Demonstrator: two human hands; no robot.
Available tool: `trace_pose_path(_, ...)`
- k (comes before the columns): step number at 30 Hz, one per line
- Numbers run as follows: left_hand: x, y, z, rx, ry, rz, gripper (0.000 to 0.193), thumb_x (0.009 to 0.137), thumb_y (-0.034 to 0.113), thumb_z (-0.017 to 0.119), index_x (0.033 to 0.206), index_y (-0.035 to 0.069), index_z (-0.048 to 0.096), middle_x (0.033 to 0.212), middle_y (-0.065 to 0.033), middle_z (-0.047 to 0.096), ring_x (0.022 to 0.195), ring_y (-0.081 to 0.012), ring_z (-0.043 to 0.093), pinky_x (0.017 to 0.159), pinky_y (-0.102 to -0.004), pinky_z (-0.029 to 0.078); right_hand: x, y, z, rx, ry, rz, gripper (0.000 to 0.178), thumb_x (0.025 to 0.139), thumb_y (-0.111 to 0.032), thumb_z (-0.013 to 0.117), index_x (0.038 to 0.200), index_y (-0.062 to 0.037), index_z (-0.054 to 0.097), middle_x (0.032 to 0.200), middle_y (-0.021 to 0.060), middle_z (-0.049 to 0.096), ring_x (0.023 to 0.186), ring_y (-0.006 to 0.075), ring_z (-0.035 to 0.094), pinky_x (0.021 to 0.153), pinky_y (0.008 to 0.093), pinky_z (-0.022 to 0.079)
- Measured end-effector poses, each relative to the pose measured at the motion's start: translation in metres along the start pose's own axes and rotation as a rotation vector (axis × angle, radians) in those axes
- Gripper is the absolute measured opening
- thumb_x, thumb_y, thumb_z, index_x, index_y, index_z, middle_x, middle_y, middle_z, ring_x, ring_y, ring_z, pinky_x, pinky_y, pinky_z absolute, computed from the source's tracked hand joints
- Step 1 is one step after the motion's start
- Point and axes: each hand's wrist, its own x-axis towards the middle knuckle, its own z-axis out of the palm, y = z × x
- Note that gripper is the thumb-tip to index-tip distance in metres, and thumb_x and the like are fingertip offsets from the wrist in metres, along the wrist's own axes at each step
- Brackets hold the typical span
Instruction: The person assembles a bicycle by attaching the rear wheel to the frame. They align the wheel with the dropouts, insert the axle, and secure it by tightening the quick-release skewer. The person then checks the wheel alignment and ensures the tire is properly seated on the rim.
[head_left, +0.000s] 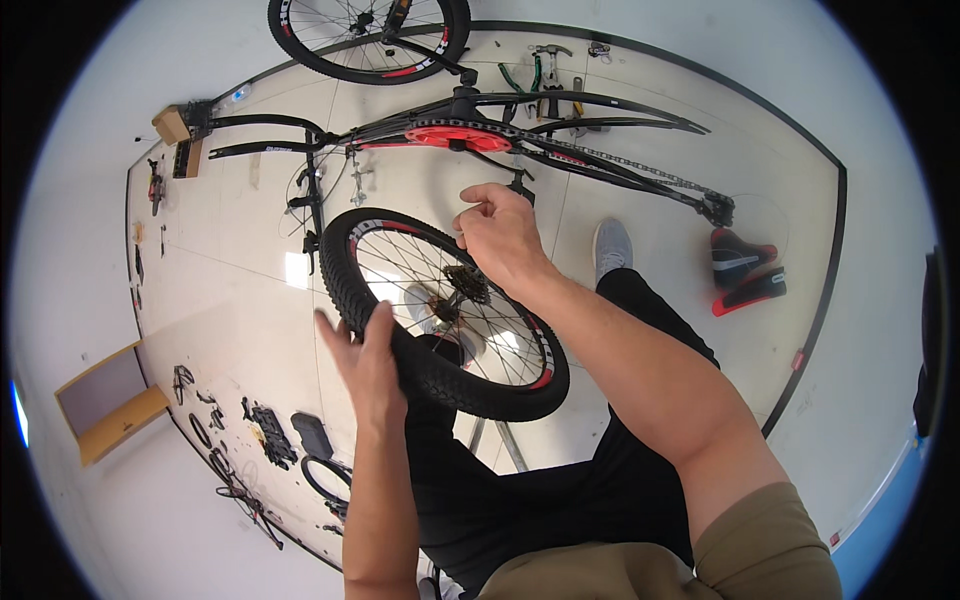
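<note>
Hands meet on a black knobby-tyred bicycle wheel with red and white rim markings [445, 375], seen from the head camera looking straight down. The wheel is held up in front of the person's black-trousered legs [560, 490], above the pale tiled floor [250, 320], with its dark toothed sprocket cluster [466, 285] facing up at the hub. The left hand [365, 365] lies against the near-left part of the tyre, palm on the rubber and fingers spread upward; its grip is wide, flat to the tyre rather than wrapped round it. The right hand [500, 235] hovers over the far edge of the wheel, just above the tyre, fingers loosely curled with the thumb and forefinger close together; whether they pinch anything cannot be told. A grey shoe [612, 248] shows on the floor just past the right wrist.

Beyond the wheel, an upturned black bicycle frame with a red chainring [455, 135] and chain stretches across the floor. A second spoked wheel with red rim accents [370, 35] sits at the top edge. Pliers and other hand tools [545, 75] lie near the frame's far side. A red and black saddle-shaped part [745, 275] rests to the right. Small black parts and cables [265, 435] are scattered at lower left, near a flat brown cardboard box [110, 400].
</note>
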Motion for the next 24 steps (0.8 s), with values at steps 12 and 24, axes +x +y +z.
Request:
trace_pose_path(12, -0.006, -0.029, 0.011, -0.112, -0.071, 0.2, 0.075, 0.082, 0.003, 0.058, 0.149, -0.003, 0.024, 0.116, -0.0217, 0.06, 0.08, -0.0301, 0.07, 0.078, -0.0383, 0.057, 0.003, -0.003, 0.0, 0.107, 0.061, 0.006, 0.035, 0.085, -0.007, 0.057, 0.114, 0.0075, 0.067, 0.095, 0.0215, 0.071, 0.088, 0.0289, 0.069, 0.082, 0.0359, 0.054)
trace_pose_path(24, -0.014, -0.089, -0.021, 0.068, 0.055, 0.319, 0.085, 0.094, 0.021, 0.072, 0.156, -0.001, 0.019, 0.132, -0.0169, 0.056, 0.113, -0.0239, 0.058, 0.101, -0.0356, 0.047, -0.128, 0.031, 0.05, -0.258, -0.327, -0.446, 0.032, 0.098, -0.023, 0.061, 0.118, 0.0022, 0.06, 0.106, 0.0217, 0.064, 0.096, 0.0403, 0.066, 0.084, 0.046, 0.054)
